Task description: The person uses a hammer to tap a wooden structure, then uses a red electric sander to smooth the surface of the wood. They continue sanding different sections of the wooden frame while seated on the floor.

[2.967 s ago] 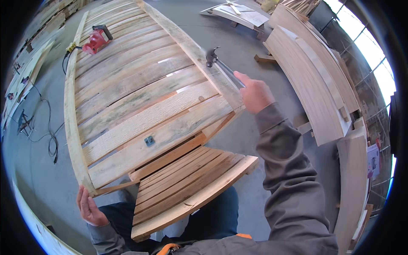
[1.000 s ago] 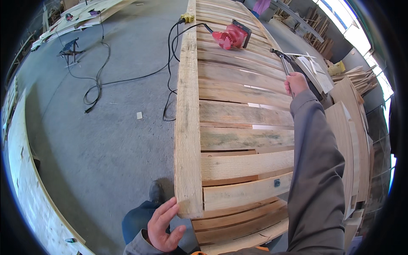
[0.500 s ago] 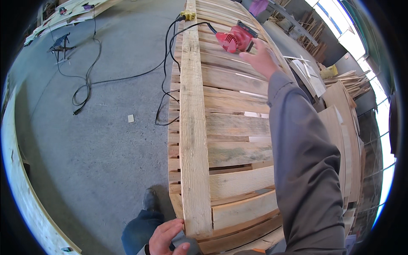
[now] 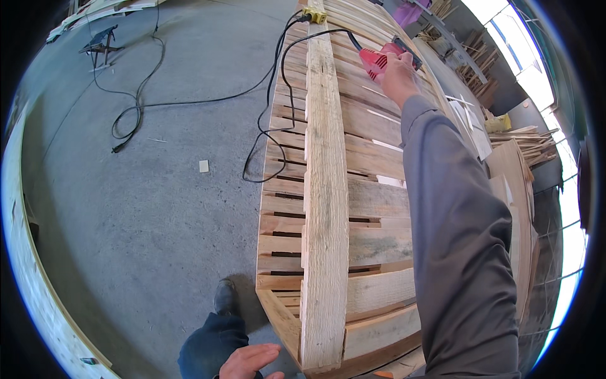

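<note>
A long rough plank [image 4: 326,208] lies lengthwise on a slatted wooden bench [image 4: 379,243]. My right hand [image 4: 399,79], arm stretched far forward, is closed around a red electric sander [image 4: 372,61]. The sander is at the far part of the slats, right of the plank, its dark flat base turned away to the right. Its black cord runs left over the plank. Low in the picture, my left hand [image 4: 249,361] is open with fingers extended, left of the plank's near end and apart from it; the lower edge cuts part of it off.
A yellow socket box [image 4: 314,16] sits on the plank's far end. Black cable [image 4: 189,102] loops across the grey floor on the left. Sheets and thin wood strips [image 4: 527,142] are stacked at the right. A curved pale panel [image 4: 44,284] stands at the far left.
My right hand has closed on the sander after hovering beside it. The plank has shifted right across the slats, baring more slat ends on its left. My left hand has come off the plank.
</note>
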Demonstrator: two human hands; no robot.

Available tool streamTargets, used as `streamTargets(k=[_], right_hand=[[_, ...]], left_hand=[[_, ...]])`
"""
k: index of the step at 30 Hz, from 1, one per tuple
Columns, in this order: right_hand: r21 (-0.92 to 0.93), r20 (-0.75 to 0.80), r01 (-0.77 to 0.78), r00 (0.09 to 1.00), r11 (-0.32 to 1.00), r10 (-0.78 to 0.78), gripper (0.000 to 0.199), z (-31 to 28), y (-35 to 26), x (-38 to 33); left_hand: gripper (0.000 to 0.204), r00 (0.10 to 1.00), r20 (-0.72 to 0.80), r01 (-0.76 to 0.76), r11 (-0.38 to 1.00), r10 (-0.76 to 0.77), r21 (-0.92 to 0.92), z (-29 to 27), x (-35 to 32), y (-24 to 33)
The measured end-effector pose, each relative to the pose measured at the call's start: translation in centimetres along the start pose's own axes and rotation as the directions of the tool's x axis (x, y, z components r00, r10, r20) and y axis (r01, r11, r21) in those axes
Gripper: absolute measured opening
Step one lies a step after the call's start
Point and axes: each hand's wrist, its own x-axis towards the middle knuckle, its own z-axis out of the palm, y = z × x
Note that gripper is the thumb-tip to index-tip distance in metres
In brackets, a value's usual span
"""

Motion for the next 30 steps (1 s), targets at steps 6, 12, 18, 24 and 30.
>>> streamTargets(k=[6, 12, 18, 24, 30], right_hand=[[0.013, -0.147, 0.111, 0.983, 0.994, -0.108, 0.048, 1.0, 4.6, 0.4], [-0.038, -0.063, 0.092, 0.994, 0.995, -0.094, 0.051, -0.4, 2.3, 0.5], [-0.199, -0.078, 0.213, 0.97, 0.957, -0.232, 0.056, -0.5, 0.1, 0.7], [-0.234, -0.03, 0.157, 0.985, 0.96, -0.168, 0.057, -0.6, -2.1, 0.9], [-0.305, -0.026, 0.185, 0.979, 0.934, -0.202, 0.044, -1.7, -2.8, 0.1]], left_hand=[[0.043, 0.999, 0.024, -0.03, 0.999, 0.031, -0.011, -0.1, 0.8, 0.1], [0.044, 1.0, 0.018, -0.023, 1.0, 0.024, -0.013, 0.0, 0.7, -0.1], [0.042, 1.0, 0.012, -0.013, 0.999, 0.014, -0.046, 0.2, 1.1, -0.6], [0.041, 0.999, 0.013, -0.047, 0.999, 0.047, -0.011, 0.2, 1.5, -0.8], [0.039, 1.0, 0.007, -0.026, 1.0, 0.027, -0.016, 0.2, 1.5, -0.6]])
